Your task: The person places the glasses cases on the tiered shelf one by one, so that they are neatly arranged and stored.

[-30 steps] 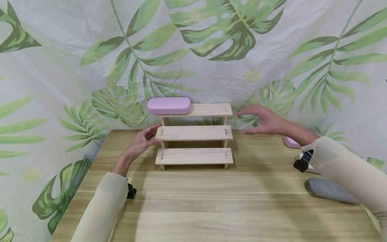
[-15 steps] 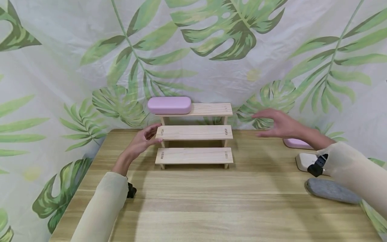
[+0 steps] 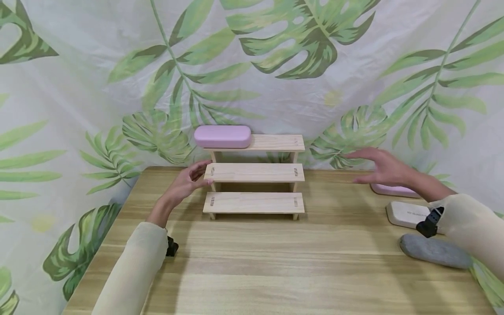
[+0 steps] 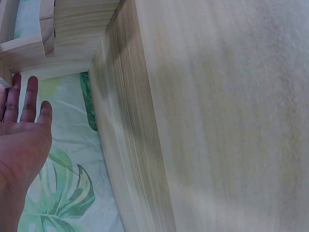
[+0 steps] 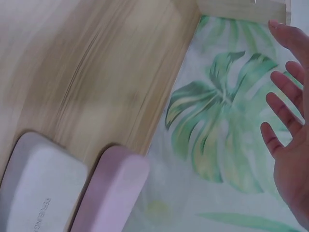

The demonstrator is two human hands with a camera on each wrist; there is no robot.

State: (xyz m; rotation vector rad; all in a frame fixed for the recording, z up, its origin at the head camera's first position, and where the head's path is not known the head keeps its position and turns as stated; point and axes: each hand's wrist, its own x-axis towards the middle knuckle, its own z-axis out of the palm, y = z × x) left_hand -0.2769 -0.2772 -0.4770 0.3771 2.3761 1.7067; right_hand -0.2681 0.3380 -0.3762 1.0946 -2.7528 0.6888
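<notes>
A small three-tier wooden display rack (image 3: 253, 173) stands at the back of the table. On the left of its top tier lies a lilac hard case (image 3: 222, 137). My left hand (image 3: 186, 183) is at the left end of the middle tier, thumb at the front corner and fingers toward the back. In the left wrist view, the fingers of that hand (image 4: 24, 130) look straight, with tips right at the wood. To the right of the rack, my right hand (image 3: 387, 168) hovers with nothing in it, thumb and fingers spread apart. The right wrist view shows its palm (image 5: 294, 169) bare.
Along the table's right side lie another lilac case (image 3: 390, 190), a white case with lettering (image 3: 405, 213) and a grey, rounded case (image 3: 433, 250). The right forearm passes over part of them. A leaf-print cloth (image 3: 283, 100) hangs behind the wooden table (image 3: 275, 267).
My right hand has moved right, away from the rack, over toward the cases on that side. The left hand, the rack and the lilac case on top have kept their places.
</notes>
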